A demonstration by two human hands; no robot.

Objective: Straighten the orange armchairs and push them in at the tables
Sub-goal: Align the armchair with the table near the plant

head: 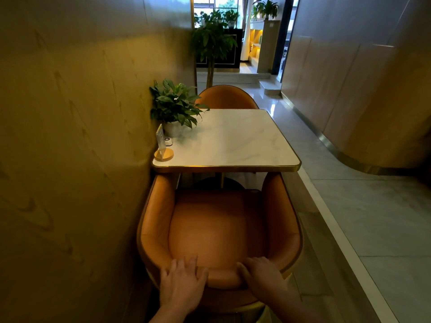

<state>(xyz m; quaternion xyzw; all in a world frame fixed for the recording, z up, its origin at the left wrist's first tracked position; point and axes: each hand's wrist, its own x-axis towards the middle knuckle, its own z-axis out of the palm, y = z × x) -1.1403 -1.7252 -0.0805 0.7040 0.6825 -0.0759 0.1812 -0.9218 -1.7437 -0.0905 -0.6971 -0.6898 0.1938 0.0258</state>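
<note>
An orange armchair [217,224] faces a white marble table [235,141] with a gold rim, its arm fronts just under the near table edge. Both my hands rest on top of its curved backrest. My left hand [183,283] lies with fingers spread over the back's left part. My right hand [262,276] curls over the back's right part. A second orange armchair [227,97] stands at the far side of the table, only its back showing.
A wood-panelled wall runs close along the left. A potted plant [175,108], a small sign on a round base [163,148] and a little disc sit on the table's left side. A raised step edge and tiled aisle lie right. A tall plant stands behind.
</note>
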